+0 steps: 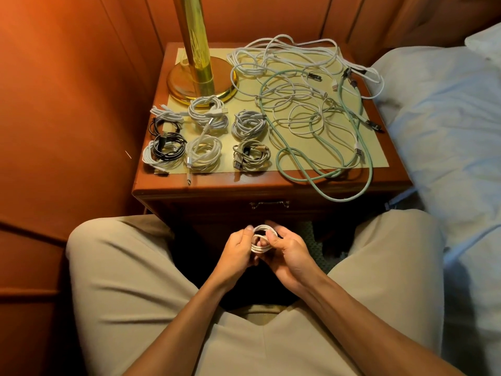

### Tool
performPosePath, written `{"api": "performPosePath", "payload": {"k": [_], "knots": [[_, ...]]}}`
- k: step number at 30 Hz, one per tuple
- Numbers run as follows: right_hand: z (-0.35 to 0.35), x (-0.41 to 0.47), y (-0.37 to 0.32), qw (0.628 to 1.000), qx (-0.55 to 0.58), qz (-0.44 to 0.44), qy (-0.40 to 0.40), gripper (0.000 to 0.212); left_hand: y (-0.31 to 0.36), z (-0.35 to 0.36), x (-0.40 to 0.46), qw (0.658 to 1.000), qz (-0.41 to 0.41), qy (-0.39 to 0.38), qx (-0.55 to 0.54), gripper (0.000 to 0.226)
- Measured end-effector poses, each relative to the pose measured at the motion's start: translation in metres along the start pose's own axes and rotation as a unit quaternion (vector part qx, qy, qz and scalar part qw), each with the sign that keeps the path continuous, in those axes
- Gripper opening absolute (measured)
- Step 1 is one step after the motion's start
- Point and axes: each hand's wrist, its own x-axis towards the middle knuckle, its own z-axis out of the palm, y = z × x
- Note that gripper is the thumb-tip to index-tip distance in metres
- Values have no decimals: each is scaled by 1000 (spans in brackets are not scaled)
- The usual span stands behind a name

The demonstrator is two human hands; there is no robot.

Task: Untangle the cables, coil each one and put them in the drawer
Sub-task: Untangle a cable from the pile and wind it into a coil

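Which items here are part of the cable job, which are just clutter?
Job: small white cable coil held by left hand and right hand; tangled white and mint-green cables; finished coiled bundles; closed wooden drawer.
Clutter: brass lamp base; white pillow.

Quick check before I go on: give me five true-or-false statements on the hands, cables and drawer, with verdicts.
1. Both hands, left hand and right hand, hold a white coil. True.
2. The drawer is open. False: it is closed.
3. The green cable is coiled. False: it lies loose, hanging over the nightstand edge.
4. Coiled cables lie left of the tangle. True.
5. The lamp stands on the bed. False: on the nightstand.
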Motion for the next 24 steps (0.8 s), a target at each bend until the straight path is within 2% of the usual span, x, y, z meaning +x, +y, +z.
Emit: {"api": "performPosePath", "payload": {"k": [2, 4, 6, 8, 11, 13, 14, 17, 20, 22, 24], "knots": [[2, 0, 1, 1000, -16, -6, -1, 24, -5, -1, 3, 999, 29, 20, 31, 44], [2, 1, 3, 992, -114, -28, 39, 19, -12, -4, 8, 993, 62, 77, 66, 44], [0, 3, 8, 965, -237, -61, 90, 23, -17, -5, 12, 980, 76, 148, 105, 41], [-4, 3, 10, 936, -306, -116, 126, 22, -16, -7, 14, 968, 77, 194, 138, 40], [-9, 5, 10, 874, -424, -223, 87, 9, -15, -9, 14, 954, 101, 196, 203, 37], [-9, 4, 11, 843, -485, -228, 51, 14, -17, -7, 13, 954, 105, 179, 217, 36], [-8, 2, 11, 839, -496, -220, 37, 16, -18, -6, 12, 956, 99, 177, 213, 37], [-9, 0, 10, 852, -488, -188, -19, 19, -15, -10, 13, 967, 74, 181, 163, 42], [-4, -2, 7, 882, -446, -130, -77, 24, -2, -8, 11, 988, 6, 151, 14, 46], [-1, -3, 5, 892, -428, -100, -106, 25, 3, -10, 12, 982, -66, 152, -84, 42], [-1, -6, 5, 888, -432, -75, -140, 19, 4, -18, 15, 968, -128, 167, -136, 36]]}}
